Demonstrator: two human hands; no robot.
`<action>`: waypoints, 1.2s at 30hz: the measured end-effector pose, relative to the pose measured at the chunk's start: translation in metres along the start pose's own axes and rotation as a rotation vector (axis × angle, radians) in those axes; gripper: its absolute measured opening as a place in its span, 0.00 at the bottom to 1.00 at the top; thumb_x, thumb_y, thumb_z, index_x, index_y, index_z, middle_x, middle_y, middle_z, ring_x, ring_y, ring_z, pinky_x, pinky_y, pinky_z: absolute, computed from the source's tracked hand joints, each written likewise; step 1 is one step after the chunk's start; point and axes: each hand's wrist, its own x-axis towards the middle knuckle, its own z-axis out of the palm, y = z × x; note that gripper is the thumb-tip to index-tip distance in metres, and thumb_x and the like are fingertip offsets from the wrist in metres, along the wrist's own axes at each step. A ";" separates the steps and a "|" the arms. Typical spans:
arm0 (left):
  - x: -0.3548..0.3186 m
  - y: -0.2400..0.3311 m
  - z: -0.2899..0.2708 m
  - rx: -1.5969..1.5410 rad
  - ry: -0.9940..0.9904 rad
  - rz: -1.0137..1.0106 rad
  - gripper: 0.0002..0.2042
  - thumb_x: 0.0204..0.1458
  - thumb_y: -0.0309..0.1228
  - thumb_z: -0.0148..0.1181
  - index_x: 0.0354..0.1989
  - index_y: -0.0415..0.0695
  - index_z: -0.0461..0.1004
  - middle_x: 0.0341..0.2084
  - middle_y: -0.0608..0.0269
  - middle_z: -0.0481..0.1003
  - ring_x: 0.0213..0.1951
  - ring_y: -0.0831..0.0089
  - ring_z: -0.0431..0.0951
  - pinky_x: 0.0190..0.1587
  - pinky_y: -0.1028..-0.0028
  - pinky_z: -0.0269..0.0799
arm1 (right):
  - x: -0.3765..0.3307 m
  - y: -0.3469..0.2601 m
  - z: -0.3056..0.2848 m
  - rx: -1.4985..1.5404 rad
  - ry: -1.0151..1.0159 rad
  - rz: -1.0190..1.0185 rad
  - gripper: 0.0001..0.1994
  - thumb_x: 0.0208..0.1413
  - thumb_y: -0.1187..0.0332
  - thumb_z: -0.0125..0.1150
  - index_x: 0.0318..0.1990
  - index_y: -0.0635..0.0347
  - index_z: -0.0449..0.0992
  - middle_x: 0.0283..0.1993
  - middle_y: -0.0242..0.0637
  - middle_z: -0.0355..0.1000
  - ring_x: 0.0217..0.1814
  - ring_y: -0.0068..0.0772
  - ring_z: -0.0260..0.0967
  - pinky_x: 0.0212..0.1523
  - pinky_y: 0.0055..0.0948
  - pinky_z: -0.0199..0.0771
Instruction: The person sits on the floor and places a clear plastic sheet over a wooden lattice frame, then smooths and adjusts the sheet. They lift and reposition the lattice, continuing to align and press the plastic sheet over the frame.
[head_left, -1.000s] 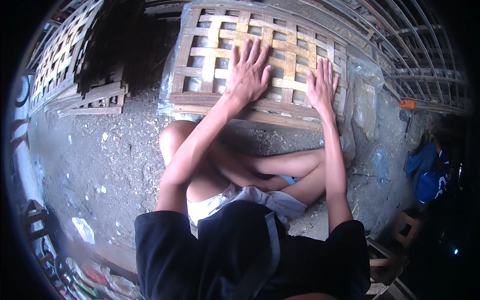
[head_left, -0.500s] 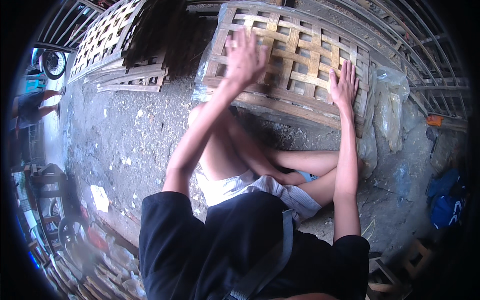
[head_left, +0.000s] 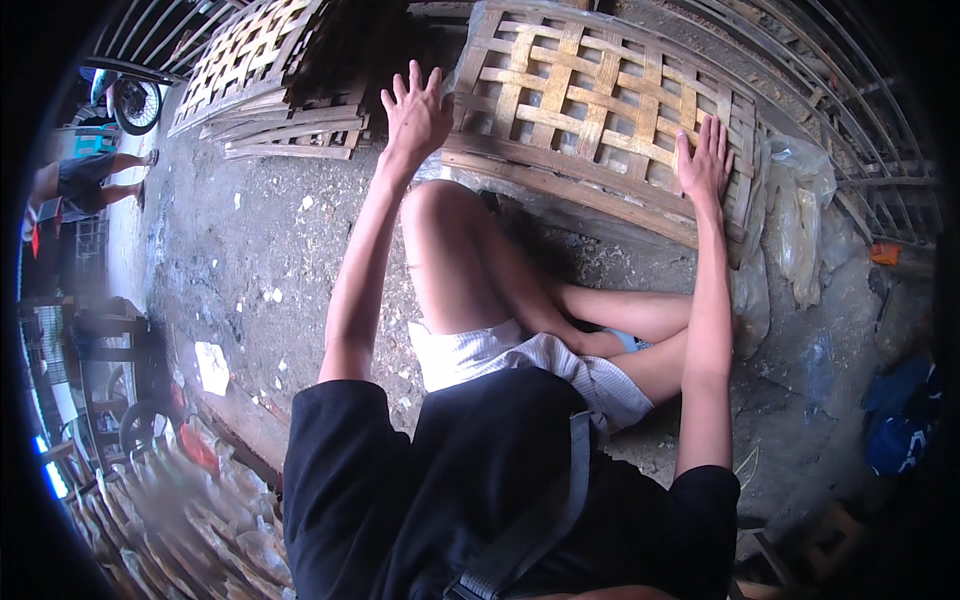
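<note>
A woven bamboo lattice panel (head_left: 600, 75) in a wooden frame lies in front of me, on top of what looks like a sheet of clear plastic. Flat on its right end rests my right hand (head_left: 706, 165), fingers stretched and holding nothing. My left hand (head_left: 417, 115) is raised just off the panel's left edge, its fingers spread wide and nothing in them. Left of that hand stands a stack of similar lattice panels (head_left: 245, 60), with rough wooden edges (head_left: 300, 135) showing along its near side.
Crumpled clear plastic (head_left: 797, 225) lies right of the panel, by metal bars (head_left: 870, 120). An orange object (head_left: 885, 253) and a blue bag (head_left: 897, 440) are at the right. A person's legs (head_left: 115, 180) and a wheel (head_left: 136, 105) show at the far left. White paper (head_left: 212, 368) lies on the floor.
My left hand has moved left, from above the panel to beside its left edge. My right hand stays flat on the panel's right end. The whole view has shifted slightly.
</note>
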 end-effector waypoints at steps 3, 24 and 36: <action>0.008 0.021 -0.037 -0.408 0.042 0.234 0.08 0.59 0.34 0.66 0.40 0.45 0.83 0.37 0.53 0.78 0.43 0.54 0.80 0.46 0.60 0.77 | 0.002 0.006 0.001 -0.004 0.010 -0.004 0.41 0.70 0.35 0.36 0.80 0.54 0.48 0.85 0.38 0.41 0.88 0.40 0.33 0.82 0.55 0.32; 0.049 0.111 0.009 -0.722 -0.919 0.581 0.12 0.59 0.41 0.67 0.43 0.47 0.87 0.31 0.60 0.85 0.31 0.69 0.81 0.37 0.66 0.78 | 0.001 0.002 -0.002 0.019 -0.001 0.010 0.41 0.70 0.36 0.38 0.80 0.54 0.50 0.85 0.35 0.41 0.88 0.38 0.32 0.82 0.54 0.32; 0.054 0.108 0.032 -0.710 -0.743 0.734 0.13 0.52 0.37 0.67 0.42 0.44 0.86 0.34 0.53 0.86 0.35 0.58 0.85 0.41 0.62 0.80 | 0.002 0.001 0.000 0.003 0.012 0.008 0.41 0.70 0.36 0.38 0.80 0.54 0.52 0.85 0.35 0.42 0.88 0.37 0.33 0.83 0.54 0.32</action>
